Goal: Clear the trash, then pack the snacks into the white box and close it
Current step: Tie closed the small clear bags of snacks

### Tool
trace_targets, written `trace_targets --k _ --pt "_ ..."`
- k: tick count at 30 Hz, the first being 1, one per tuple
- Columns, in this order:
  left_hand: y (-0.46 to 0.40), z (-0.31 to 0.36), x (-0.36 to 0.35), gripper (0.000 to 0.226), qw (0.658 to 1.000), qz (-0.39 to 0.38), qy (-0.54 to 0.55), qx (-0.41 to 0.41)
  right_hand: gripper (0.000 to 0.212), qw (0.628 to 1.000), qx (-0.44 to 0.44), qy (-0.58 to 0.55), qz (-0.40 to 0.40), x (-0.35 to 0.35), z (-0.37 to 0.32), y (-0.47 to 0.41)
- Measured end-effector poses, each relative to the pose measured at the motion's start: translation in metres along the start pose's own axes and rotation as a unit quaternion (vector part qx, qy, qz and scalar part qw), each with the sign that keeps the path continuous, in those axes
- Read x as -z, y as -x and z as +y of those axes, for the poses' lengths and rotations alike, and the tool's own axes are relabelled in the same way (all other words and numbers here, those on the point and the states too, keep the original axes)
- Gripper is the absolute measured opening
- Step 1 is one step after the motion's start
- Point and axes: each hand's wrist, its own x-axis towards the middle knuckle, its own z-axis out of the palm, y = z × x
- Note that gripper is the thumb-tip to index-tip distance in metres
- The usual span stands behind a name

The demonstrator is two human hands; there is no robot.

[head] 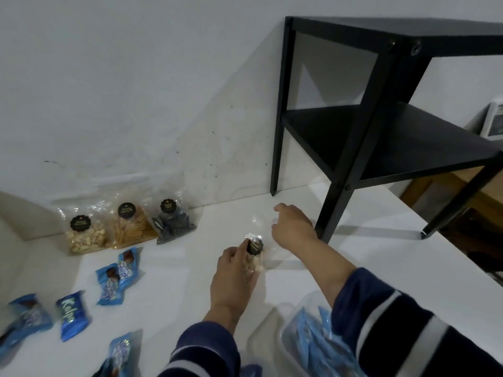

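A small clear snack bag (255, 246) with a black round label and pale pieces inside lies in the middle of the white table (179, 303). My left hand (234, 278) rests on its near end, fingers pinched on it beside the label. My right hand (292, 227) hovers just past the bag's crinkled clear far end, fingers spread and curved, holding nothing. The white box (283, 331) sits at the bottom right, partly under my right sleeve, with blue packets (313, 338) inside.
Three clear bags lean on the wall: peanuts (85, 238), sticks (130, 227), dark cookies (172, 224). Several blue snack packets (119, 276) lie scattered at the left, one reading Kalpa (72, 315). A black two-tier shelf (381, 118) stands on the table at the right.
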Motion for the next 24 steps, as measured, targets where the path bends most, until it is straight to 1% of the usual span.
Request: trace_targets --k 3,6,9,10,12,17,21,24 --pt "0.02 -0.011 0.015 0.071 0.999 0.028 -0.034 0.03 0.034 0.996 -0.047 -0.066 -0.031 -0.009 -0.01 0.003" --pt "0.038 -0.022 0.029 0.069 0.996 0.045 -0.059 0.039 0.03 0.985 -0.068 -0.131 -0.086 -0.017 -0.021 0.011" --pt "0.051 -0.033 0.043 0.069 0.995 0.039 -0.067 0.056 0.033 0.982 -0.06 -0.114 -0.14 -0.019 -0.031 0.025" --pt "0.054 -0.037 0.047 0.07 0.995 0.034 -0.079 0.053 0.032 0.982 -0.054 -0.11 -0.146 -0.021 -0.033 0.028" --pt "0.057 -0.045 0.054 0.071 0.994 0.028 -0.096 0.047 0.029 0.984 -0.039 -0.116 -0.131 -0.025 -0.036 0.032" --pt "0.064 -0.061 0.059 0.075 0.996 0.022 -0.083 0.035 0.032 0.983 -0.02 -0.159 -0.084 -0.04 -0.035 0.032" --pt "0.071 -0.071 0.048 0.082 0.999 0.005 -0.049 0.005 0.022 0.983 0.011 -0.172 -0.062 -0.048 -0.03 0.027" --pt "0.074 -0.076 0.043 0.085 0.998 0.026 -0.058 -0.015 0.018 0.984 0.026 -0.166 -0.055 -0.056 -0.028 0.02"
